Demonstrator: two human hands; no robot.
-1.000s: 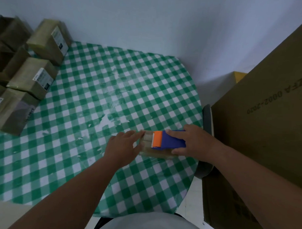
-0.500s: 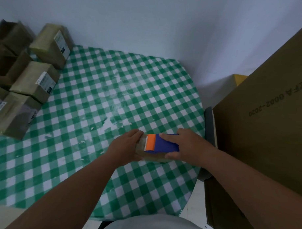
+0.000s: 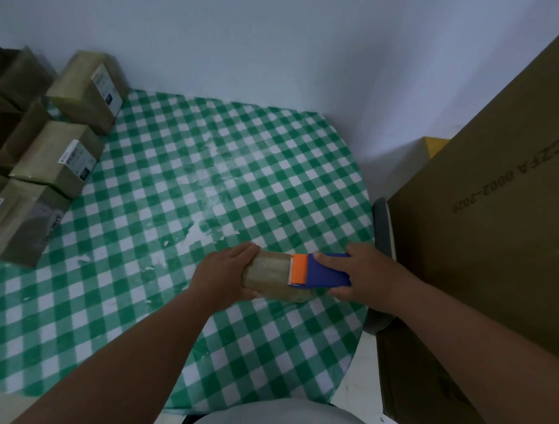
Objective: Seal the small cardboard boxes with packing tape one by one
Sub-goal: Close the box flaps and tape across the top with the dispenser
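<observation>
From the head view, the left hand [image 3: 220,274] is curling around the left end of a small cardboard box [image 3: 271,276] (matte brown, glossy with tape on top) lying near the worktop's [image 3: 184,183] right edge. The right hand [image 3: 366,280] is gripping a blue plastic tape dispenser [image 3: 325,272] with an orange front edge, resting it on the box. Rectangular taped boxes [image 3: 59,163] are sitting along the left edge on the checked green-and-white cloth.

A green-checked table [image 3: 210,165] carries taped boxes [image 3: 61,159] at its left edge.
</observation>
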